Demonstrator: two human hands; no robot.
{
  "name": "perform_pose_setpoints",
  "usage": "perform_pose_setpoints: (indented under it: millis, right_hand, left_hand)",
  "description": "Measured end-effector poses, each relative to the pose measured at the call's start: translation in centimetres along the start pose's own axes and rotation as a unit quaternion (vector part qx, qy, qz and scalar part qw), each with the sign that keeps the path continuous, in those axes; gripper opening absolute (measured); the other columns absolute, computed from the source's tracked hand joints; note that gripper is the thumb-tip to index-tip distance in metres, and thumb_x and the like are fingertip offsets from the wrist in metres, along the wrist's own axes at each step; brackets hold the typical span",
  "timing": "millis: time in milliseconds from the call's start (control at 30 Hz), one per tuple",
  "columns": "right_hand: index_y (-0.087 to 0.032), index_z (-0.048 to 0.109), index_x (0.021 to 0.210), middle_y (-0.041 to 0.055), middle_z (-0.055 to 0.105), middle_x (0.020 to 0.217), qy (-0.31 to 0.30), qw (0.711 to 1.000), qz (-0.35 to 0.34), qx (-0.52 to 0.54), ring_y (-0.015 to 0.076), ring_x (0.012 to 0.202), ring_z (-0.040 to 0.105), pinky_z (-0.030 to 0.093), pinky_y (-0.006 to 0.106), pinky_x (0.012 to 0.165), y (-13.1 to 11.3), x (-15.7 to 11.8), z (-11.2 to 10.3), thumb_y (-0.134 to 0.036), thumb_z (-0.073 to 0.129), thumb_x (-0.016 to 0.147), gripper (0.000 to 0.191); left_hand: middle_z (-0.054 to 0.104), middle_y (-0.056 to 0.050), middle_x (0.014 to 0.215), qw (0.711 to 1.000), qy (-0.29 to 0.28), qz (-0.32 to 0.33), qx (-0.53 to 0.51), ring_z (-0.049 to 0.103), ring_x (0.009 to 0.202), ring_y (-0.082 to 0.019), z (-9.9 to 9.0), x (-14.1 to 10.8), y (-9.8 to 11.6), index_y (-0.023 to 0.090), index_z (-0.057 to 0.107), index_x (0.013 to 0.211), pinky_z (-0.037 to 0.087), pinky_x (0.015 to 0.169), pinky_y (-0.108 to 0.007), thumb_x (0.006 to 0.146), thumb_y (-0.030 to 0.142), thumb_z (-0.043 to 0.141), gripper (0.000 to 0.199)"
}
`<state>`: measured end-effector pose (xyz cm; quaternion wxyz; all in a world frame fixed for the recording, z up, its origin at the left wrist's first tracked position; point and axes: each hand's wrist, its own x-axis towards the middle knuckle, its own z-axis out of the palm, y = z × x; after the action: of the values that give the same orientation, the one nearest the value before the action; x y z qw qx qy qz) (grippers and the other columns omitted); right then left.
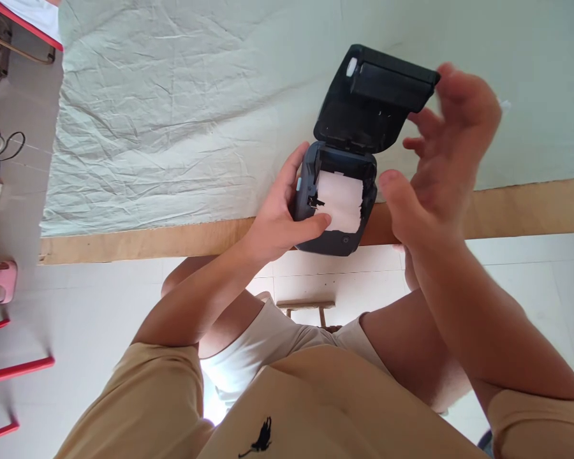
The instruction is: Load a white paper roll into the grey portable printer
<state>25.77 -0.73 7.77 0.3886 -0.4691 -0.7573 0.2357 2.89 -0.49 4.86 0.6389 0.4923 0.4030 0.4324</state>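
A small dark label printer (325,246) is held over the table's front edge, its black lid (351,121) swung up and back. Inside the compartment lies a white paper roll (347,201). My left hand (287,217) grips the printer's left side, the thumb resting on the roll. My right hand (440,153) is on the right, fingers apart and curved, with fingertips at or very near the lid's upper right corner; whether they touch it is not clear. The right thumb is beside the printer's right side.
A pale green cloth (172,115) with creases covers the table, whose wooden edge (148,244) runs along the front. At the far left are red metal bars (19,371), a pink slipper (7,280), and cables (12,143) on the floor.
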Motion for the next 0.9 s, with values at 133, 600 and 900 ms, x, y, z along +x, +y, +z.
perform_pose_setpoints:
  millis: [133,600,900]
  right_hand:
    - [-0.047,0.068,0.162,0.007,0.079,0.159,0.033,0.999,0.024,0.027,0.0433,0.164,0.069,0.07,0.06,0.122,1.2,-0.1,-0.3,-0.08,0.079,0.107,0.066]
    - [-0.04,0.062,0.164,0.0079,0.077,0.148,-0.036,0.989,0.049,0.132,0.0299,0.108,0.081,0.077,0.056,0.099,4.1,-0.5,1.2,-0.061,0.084,0.103,0.068]
    - [-0.04,0.06,0.166,0.0077,0.078,0.15,-0.001,0.99,0.033,0.134,0.0323,0.122,0.08,0.077,0.055,0.101,4.1,-0.8,1.7,-0.067,0.079,0.104,0.07]
  left_hand:
    - [0.069,-0.013,0.179,1.0,-0.003,0.004,0.001,0.076,0.155,-0.045,-0.5,0.1,-0.4,0.038,0.053,0.181,0.073,0.12,-0.059,0.079,0.057,0.106,0.117]
    - [0.083,-0.004,0.104,0.997,0.016,-0.016,-0.069,0.082,0.077,-0.024,0.5,-0.2,0.3,0.031,0.077,0.144,0.062,0.057,-0.034,0.095,0.072,0.097,0.066]
    - [0.087,-0.007,0.131,0.994,0.039,-0.01,-0.1,0.081,0.151,-0.038,1.4,0.5,0.9,0.031,0.081,0.129,0.075,0.107,-0.044,0.109,0.085,0.074,0.058]
